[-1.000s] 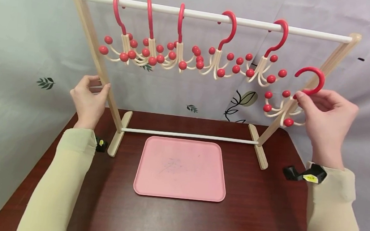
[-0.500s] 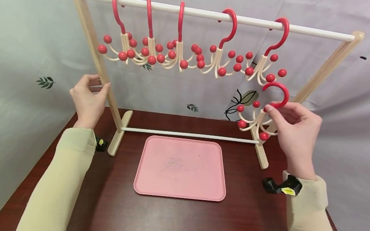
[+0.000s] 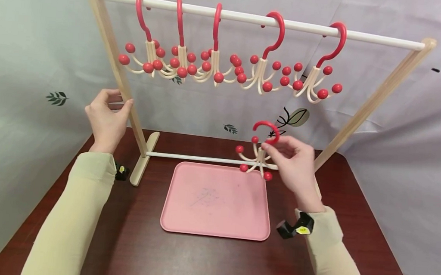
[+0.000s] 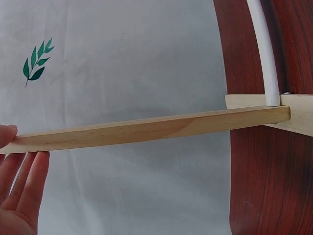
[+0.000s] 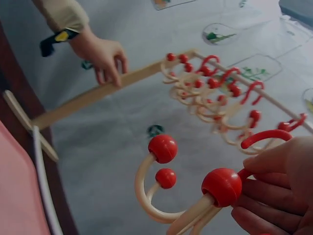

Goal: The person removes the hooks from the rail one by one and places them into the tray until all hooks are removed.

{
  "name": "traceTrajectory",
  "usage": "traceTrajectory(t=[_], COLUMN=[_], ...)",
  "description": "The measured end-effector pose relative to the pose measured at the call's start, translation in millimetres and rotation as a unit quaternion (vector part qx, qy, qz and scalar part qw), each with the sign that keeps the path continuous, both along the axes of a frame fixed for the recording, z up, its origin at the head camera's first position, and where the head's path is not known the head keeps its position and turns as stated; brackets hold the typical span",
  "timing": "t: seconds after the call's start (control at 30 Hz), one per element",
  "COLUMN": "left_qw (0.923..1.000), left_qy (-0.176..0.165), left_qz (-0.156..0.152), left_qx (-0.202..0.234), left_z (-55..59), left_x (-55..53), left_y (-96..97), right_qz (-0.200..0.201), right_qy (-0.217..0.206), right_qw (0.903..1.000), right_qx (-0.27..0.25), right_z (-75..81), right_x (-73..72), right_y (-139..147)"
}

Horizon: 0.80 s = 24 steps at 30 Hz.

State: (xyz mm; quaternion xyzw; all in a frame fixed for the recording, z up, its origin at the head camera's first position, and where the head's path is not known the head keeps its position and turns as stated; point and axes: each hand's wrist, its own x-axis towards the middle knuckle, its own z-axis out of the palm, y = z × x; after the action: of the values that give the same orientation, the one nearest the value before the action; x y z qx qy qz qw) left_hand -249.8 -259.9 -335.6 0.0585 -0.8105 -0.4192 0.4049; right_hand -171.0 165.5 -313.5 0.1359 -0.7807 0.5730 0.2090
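Note:
My right hand (image 3: pixel 295 163) pinches a multi-prong hanger (image 3: pixel 260 155) near the base of its red hook, with cream curved arms ending in red balls. The hanger overlaps the back right corner of the pink tray (image 3: pixel 213 229) in the head view. In the right wrist view, the held hanger's red ball (image 5: pixel 221 187) is close to the camera. On the other side, my left hand (image 3: pixel 107 120) grips the left wooden post of the rack, thumb on one side and fingers on the other; the left wrist view shows this post (image 4: pixel 146 131) running down to its foot.
Several similar hangers (image 3: pixel 262 71) hang from the rack's white top rail (image 3: pixel 245 17). The right post (image 3: pixel 379 98) slants up at the right. A white lower rail (image 3: pixel 195 158) crosses behind the tray, on the dark red-brown table (image 3: pixel 202 265). A patterned cloth backdrop hangs behind.
My right hand has carried the hanger left and downward, from beside the right post to above the tray's back right corner. The left hand keeps its grip on the left post.

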Motion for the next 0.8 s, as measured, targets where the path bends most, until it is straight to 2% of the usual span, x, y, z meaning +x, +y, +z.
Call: traceTrajectory(t=[0.13, 0.33, 0.47, 0.8], left_qw=[1.0000, 1.0000, 1.0000, 0.9999], left_qy=[0.001, -0.002, -0.002, -0.011], left_qz=[-0.004, -0.004, -0.004, 0.000], left_qx=[0.002, 0.002, 0.000, 0.001], left_z=[0.1, 1.0, 1.3, 1.1], left_x=[-0.6, -0.9, -0.9, 1.8], left_y=[1.1, 2.7, 2.9, 2.2], right_qz=[0.036, 0.064, 0.075, 0.119], right_qy=[-0.035, -0.063, -0.079, -0.103], right_qw=[0.9987, 0.9955, 0.9932, 0.9876], right_qx=[0.009, 0.029, 0.042, 0.005], right_z=[-11.2, -55.7, -70.8, -105.4], right_x=[6.6, -7.8, -8.7, -12.7], right_y=[-21.6, -31.9, -42.0, -68.9])
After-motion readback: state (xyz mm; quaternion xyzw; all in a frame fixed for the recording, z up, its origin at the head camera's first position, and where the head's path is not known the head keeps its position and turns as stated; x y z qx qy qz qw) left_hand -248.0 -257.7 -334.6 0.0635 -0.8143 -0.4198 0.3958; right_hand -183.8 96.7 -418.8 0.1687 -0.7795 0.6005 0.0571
